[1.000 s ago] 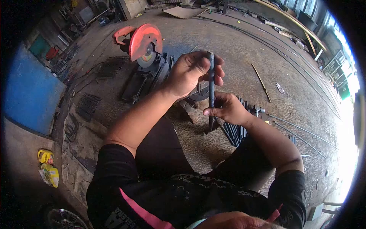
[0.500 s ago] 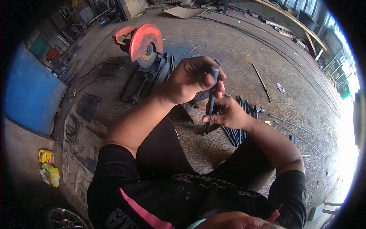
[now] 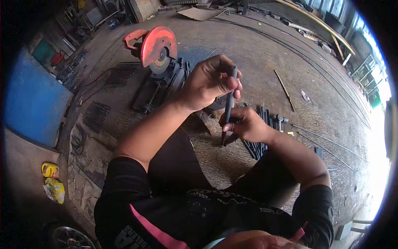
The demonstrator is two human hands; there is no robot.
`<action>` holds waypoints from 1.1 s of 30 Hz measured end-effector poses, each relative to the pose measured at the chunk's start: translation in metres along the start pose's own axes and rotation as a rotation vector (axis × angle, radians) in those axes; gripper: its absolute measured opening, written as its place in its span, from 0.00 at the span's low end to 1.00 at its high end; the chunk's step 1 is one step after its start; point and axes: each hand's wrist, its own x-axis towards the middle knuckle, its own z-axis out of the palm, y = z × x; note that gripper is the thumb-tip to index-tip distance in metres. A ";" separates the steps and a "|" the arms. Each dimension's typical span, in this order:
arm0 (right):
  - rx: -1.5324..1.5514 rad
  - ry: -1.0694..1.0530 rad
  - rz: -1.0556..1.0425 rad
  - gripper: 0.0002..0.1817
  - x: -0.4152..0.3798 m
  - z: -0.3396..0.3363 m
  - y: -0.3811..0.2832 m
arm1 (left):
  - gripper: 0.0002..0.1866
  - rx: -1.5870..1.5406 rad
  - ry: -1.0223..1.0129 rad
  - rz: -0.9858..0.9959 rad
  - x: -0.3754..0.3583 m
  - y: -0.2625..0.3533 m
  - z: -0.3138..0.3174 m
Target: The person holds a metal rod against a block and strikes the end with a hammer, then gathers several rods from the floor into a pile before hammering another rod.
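Note:
A dark grey metal rod (image 3: 229,103) stands nearly upright in front of me, leaning slightly. Near its top, my left hand (image 3: 207,83) is closed, with thumb and fingers around the rod. Lower down, my right hand (image 3: 251,124) pinches the same rod between thumb and fingers. The rod's tip shows a little below the right thumb, close over the brown floor. Beside my right hand lies a bunch of dark metal rods (image 3: 253,148), together with a hammer (image 3: 280,119). A round dark part behind my hands is mostly hidden.
A red-guarded cut-off saw (image 3: 159,47) stands ahead to the left. Bundles of dark rods (image 3: 97,116) lie left of it. Long thin bars (image 3: 331,143) and a wooden stick (image 3: 285,90) are on the right. A yellow container (image 3: 50,170) sits at far left.
My left hand has moved slightly up and left, and the rod's top has shifted with it. My right hand still grips the lower part, barely moved.

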 end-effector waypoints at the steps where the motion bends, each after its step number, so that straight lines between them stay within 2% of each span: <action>1: -0.021 0.002 0.002 0.11 0.000 0.000 0.000 | 0.16 -0.032 0.031 0.000 0.000 -0.001 0.001; 6: -0.084 0.004 0.057 0.12 0.000 -0.001 0.000 | 0.14 -0.072 0.074 -0.041 0.000 0.001 0.001; 8: 0.011 0.007 0.121 0.12 -0.001 0.000 0.000 | 0.14 -0.088 0.059 -0.027 0.000 0.001 0.001; 12: 0.011 0.017 0.077 0.12 -0.002 0.000 -0.002 | 0.15 -0.076 0.015 -0.047 0.000 0.003 0.001; 14: 0.006 0.011 0.094 0.13 -0.002 0.000 -0.004 | 0.13 -0.094 0.085 -0.025 0.000 0.006 0.008; 21: -0.011 0.025 0.081 0.14 -0.002 -0.001 -0.004 | 0.13 -0.081 0.094 -0.001 -0.001 0.006 0.010; 24: -0.088 0.046 0.031 0.15 -0.003 -0.001 -0.007 | 0.14 -0.099 0.088 -0.001 -0.002 0.010 0.012; 26: -0.185 0.057 -0.090 0.17 -0.006 0.001 -0.013 | 0.16 -0.107 -0.016 0.050 -0.004 0.017 0.015; 27: -0.179 0.059 -0.084 0.17 -0.007 0.001 -0.017 | 0.16 -0.112 -0.015 0.043 -0.006 0.020 0.018; 29: -0.252 0.015 -0.228 0.18 -0.010 0.001 -0.024 | 0.20 -0.078 -0.030 0.067 -0.012 0.028 0.027; 31: -0.250 -0.012 -0.228 0.19 -0.011 0.003 -0.023 | 0.20 -0.094 -0.020 0.064 -0.013 0.031 0.032; 33: -0.252 0.040 -0.370 0.20 -0.009 0.008 -0.020 | 0.18 -0.184 -0.162 0.124 -0.013 0.029 0.029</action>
